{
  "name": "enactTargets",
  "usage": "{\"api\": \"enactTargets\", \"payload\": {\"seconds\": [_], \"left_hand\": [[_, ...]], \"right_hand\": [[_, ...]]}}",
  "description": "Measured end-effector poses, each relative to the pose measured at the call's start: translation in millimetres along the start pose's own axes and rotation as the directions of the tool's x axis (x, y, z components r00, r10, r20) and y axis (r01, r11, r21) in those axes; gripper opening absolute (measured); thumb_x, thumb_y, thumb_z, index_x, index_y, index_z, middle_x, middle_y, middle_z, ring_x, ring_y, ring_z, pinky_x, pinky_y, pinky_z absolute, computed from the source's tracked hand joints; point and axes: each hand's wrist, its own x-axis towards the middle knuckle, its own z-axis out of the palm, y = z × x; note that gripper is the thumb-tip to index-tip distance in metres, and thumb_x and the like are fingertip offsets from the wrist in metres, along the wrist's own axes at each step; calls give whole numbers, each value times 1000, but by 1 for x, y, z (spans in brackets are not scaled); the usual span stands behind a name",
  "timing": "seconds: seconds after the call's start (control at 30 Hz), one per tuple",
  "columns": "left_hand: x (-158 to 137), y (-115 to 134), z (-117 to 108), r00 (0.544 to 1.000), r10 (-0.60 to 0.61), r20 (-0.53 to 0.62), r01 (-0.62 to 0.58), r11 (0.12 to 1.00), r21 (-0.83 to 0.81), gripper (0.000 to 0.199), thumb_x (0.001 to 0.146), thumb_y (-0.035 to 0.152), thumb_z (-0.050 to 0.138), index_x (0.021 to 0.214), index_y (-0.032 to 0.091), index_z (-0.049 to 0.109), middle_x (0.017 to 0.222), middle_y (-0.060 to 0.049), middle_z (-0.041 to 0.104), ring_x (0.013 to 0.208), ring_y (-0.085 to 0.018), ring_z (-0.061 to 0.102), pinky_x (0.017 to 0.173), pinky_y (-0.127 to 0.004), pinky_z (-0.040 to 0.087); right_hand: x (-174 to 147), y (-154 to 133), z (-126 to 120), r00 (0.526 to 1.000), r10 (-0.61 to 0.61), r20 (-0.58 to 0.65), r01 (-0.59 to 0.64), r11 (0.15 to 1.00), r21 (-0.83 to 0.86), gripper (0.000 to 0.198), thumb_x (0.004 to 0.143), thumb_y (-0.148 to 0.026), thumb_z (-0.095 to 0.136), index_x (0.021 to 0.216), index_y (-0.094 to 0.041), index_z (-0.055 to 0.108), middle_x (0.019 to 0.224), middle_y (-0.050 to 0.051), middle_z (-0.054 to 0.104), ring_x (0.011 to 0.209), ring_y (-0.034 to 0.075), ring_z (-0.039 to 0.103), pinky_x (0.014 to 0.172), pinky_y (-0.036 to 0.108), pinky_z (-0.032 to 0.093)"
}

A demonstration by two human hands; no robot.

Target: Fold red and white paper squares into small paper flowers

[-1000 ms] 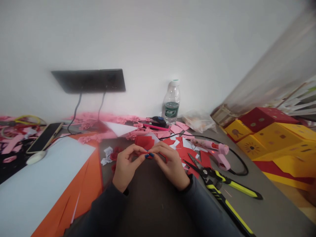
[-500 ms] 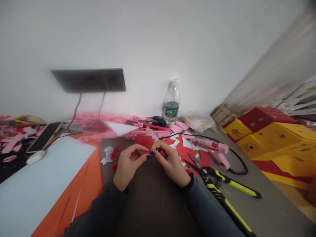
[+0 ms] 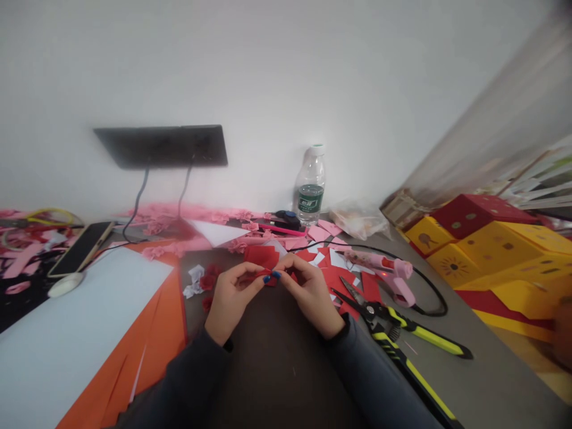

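Dark grey work table (image 3: 277,369), seen from the person's head; a bare white wall closes the room at 12 o'clock, carrying a black wall-mounted panel (image 3: 161,145) with two cables hanging from it.

At 8 o'clock lies a large pale blue sheet of card (image 3: 67,333) over orange paper sheets (image 3: 156,333). At 3 o'clock stands a stack of yellow and red cardboard boxes (image 3: 491,250). Yellow-and-black-handled cutting pliers (image 3: 402,333) lie at 4 o'clock, jaws toward the hands; beyond them rests a pink hot-glue gun (image 3: 384,271) on a black cord. A clear plastic water bottle with a green label (image 3: 310,185) stands upright by the wall at 1 o'clock. A smartphone (image 3: 80,247) lies at 10 o'clock, and pink paper offcuts (image 3: 187,217) litter the far edge.

At centre, the left hand (image 3: 230,298) and right hand (image 3: 313,295) meet. Both sets of fingertips are pinched together on a small folded piece of red paper (image 3: 268,276), held just above the table; the nails are painted blue. Loose red and white paper scraps (image 3: 335,268) lie just beyond the right hand.

Risks, as judged: the piece is tiny, so uneven finger pressure could tear it or spoil the fold, and a slip could lose it among the like-coloured scraps. The glue gun may be hot, and a sleeve could snag its cord or the pliers.
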Motion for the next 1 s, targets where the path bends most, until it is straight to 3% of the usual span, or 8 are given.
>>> {"api": "enactTargets", "payload": {"seconds": [0.43, 0.57, 0.7, 1.0], "left_hand": [[0, -2, 1, 1000, 26, 12, -27, 998, 61, 14, 81, 28, 67, 86, 16, 71, 84, -4, 73, 78, -17, 67, 71, -25, 53], [-1, 0, 0, 999, 46, 0, -46, 995, 92, 12, 81, 26, 67, 76, 15, 68, 75, -2, 70, 73, -16, 64, 68, -23, 49], [-1, 1, 1, 998, 54, 29, -57, 992, 115, 11, 81, 24, 65, 75, 15, 69, 74, -1, 70, 72, -15, 63, 67, -23, 47], [-2, 2, 0, 994, 107, 28, -109, 988, 112, 9, 81, 23, 66, 77, 17, 71, 78, -3, 71, 77, -18, 64, 72, -25, 49]], "right_hand": [[0, 2, 0, 999, 8, 31, -7, 1000, -30, 12, 90, -26, 59, 80, -18, 61, 76, 2, 60, 71, 16, 54, 66, 28, 42], [0, 1, 0, 993, -107, -40, 107, 994, -10, 6, 90, -23, 59, 87, -20, 64, 81, 3, 62, 75, 17, 57, 69, 29, 46], [-1, -4, -2, 967, -256, 4, 255, 959, -126, 13, 89, -16, 59, 89, -23, 70, 92, 6, 63, 89, 20, 61, 80, 34, 50], [-1, -5, -3, 965, -260, 46, 264, 948, -176, 17, 88, -14, 61, 95, -25, 73, 96, 7, 65, 93, 21, 63, 82, 36, 52]]}}
